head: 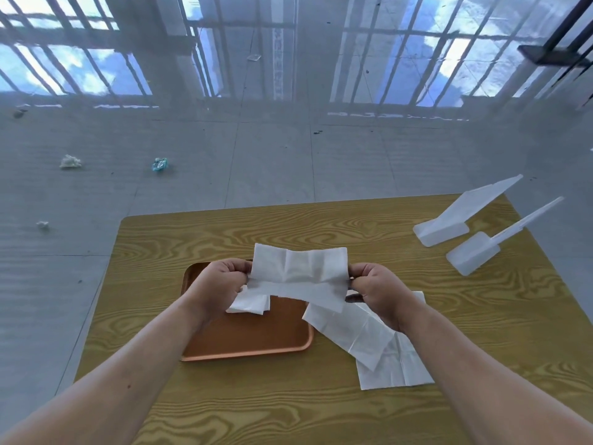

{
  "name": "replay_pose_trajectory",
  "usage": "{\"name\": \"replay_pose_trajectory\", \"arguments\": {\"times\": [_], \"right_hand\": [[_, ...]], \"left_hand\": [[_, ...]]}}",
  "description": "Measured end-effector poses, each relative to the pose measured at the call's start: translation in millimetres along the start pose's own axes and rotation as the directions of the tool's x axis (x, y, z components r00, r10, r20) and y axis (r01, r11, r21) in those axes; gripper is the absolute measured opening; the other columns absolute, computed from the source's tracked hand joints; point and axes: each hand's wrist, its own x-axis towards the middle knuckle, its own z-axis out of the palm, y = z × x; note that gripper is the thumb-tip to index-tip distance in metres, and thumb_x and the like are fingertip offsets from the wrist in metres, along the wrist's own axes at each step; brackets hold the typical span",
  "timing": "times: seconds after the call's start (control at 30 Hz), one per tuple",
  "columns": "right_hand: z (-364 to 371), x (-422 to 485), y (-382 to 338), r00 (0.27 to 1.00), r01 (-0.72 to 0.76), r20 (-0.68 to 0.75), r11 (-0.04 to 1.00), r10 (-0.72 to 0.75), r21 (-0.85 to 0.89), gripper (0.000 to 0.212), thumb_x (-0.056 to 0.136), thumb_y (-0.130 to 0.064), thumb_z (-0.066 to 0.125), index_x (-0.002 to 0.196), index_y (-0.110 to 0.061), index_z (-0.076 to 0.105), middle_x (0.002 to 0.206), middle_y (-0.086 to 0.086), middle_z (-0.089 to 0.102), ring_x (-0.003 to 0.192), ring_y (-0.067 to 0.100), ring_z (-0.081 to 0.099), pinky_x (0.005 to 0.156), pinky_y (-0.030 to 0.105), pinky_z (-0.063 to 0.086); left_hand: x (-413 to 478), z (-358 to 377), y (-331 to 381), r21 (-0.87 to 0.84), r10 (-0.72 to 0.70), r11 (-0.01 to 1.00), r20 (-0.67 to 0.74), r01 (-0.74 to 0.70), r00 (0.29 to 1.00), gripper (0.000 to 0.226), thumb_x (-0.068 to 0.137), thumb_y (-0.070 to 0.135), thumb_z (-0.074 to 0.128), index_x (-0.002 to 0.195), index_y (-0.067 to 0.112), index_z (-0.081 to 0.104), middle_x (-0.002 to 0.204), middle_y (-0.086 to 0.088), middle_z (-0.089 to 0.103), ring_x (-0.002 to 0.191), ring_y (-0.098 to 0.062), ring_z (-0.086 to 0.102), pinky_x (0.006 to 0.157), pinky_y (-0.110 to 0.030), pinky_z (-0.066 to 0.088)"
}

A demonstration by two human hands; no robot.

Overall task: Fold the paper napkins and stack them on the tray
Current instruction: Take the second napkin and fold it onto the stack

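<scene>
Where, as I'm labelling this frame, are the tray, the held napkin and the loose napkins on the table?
tray (pixel 250 335): head view, bare floor near its front rim.
held napkin (pixel 300 271): head view, middle of the sheet.
loose napkins (pixel 398 370): head view, nearer sheet, right of the tray.

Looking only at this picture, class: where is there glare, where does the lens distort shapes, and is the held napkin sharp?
Head view: the glossy floor mirrors barred windows and bright sky along the top. Head view: the wide lens fans the table sides outward and stretches the forearms. Head view: the napkin between left hand and right hand is sharp, creases plain.
</scene>
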Motion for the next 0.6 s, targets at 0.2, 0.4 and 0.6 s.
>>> {"name": "replay_pose_trajectory", "arguments": {"times": [0.2, 0.4, 0.6], "right_hand": [[-1, -8, 7, 0.982, 0.149, -0.034, 0.875, -0.186, -0.461, 0.063, 0.093, 0.006, 0.041, 0.134, -0.032, 0.072, 0.132, -0.012, 0.072, 0.113, -0.003, 0.063, 0.1, 0.03, 0.052], [-4, -15, 17, 0.95, 0.21, -0.001, 0.642, -0.312, -0.737, 0.066, 0.101, 0.003, 0.039, 0.163, -0.018, 0.034, 0.17, -0.006, 0.031, 0.161, 0.012, 0.014, 0.124, 0.02, 0.008], [-8, -23, 15, 0.94, 0.226, -0.049, 0.721, -0.339, -0.655, 0.06, 0.099, 0.0, 0.044, 0.156, -0.019, 0.048, 0.151, -0.02, 0.042, 0.148, 0.0, 0.031, 0.12, 0.017, 0.02]], "left_hand": [[-9, 1, 7, 0.748, 0.393, 0.58, 0.091, -0.323, 0.915, 0.039, 0.1, 0.006, 0.05, 0.112, 0.027, 0.08, 0.136, 0.026, 0.068, 0.124, -0.012, 0.063, 0.102, -0.031, 0.05], [-9, 1, 8, 0.82, 0.519, 0.345, 0.238, -0.457, 0.821, 0.064, 0.101, 0.001, 0.054, 0.158, 0.029, 0.049, 0.165, 0.021, 0.038, 0.157, -0.007, 0.031, 0.129, -0.037, 0.013], [-4, 7, 9, 0.724, 0.535, 0.518, 0.143, -0.456, 0.833, 0.042, 0.104, 0.019, 0.058, 0.141, 0.035, 0.067, 0.145, 0.031, 0.055, 0.147, 0.008, 0.036, 0.127, -0.031, 0.023]]}}
